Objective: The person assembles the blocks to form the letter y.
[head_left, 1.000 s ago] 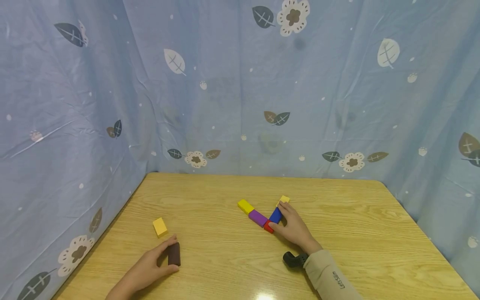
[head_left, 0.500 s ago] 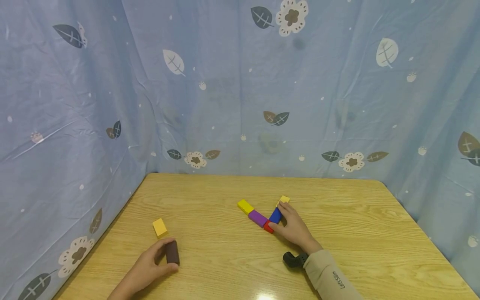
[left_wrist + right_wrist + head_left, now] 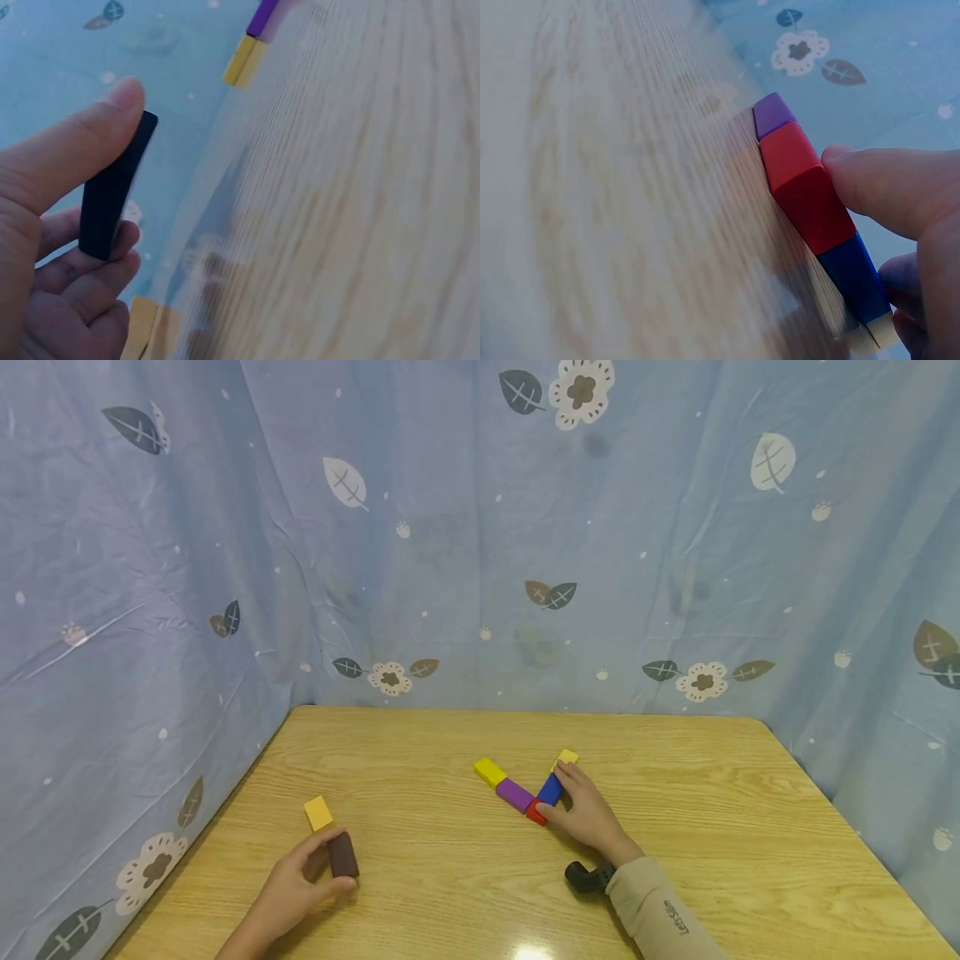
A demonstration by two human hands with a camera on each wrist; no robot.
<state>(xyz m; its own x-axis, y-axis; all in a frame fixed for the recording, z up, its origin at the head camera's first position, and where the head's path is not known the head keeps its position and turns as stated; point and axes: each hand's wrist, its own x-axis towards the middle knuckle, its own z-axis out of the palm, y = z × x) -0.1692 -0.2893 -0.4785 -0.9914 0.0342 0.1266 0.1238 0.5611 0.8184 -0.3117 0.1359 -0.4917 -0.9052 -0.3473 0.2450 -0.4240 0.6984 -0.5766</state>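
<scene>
My left hand [image 3: 288, 889] holds a dark brown block [image 3: 342, 855] between thumb and fingers at the left of the table. In the left wrist view this block [image 3: 116, 187] looks nearly black and is tilted, clear of the wood. Just beyond those fingers lies an orange-yellow block [image 3: 318, 812]. My right hand [image 3: 588, 814] rests over joined blocks, its thumb at the red block [image 3: 810, 187] and its fingertips by the blue block [image 3: 550, 790] and the pale yellow block [image 3: 566, 757]. From the red one, a purple block [image 3: 514, 795] and a bright yellow block [image 3: 491, 772] run back left, forming a V.
The blocks lie on a wood-grain table [image 3: 420, 877]. A blue patterned curtain [image 3: 450, 543] hangs along its back and sides. On my right wrist sits a black device [image 3: 585, 877], just below the sleeve [image 3: 660, 910].
My left hand has shifted slightly back and left with the dark brown block, bringing it closer to the orange-yellow block. The right hand and the V of blocks have stayed in place.
</scene>
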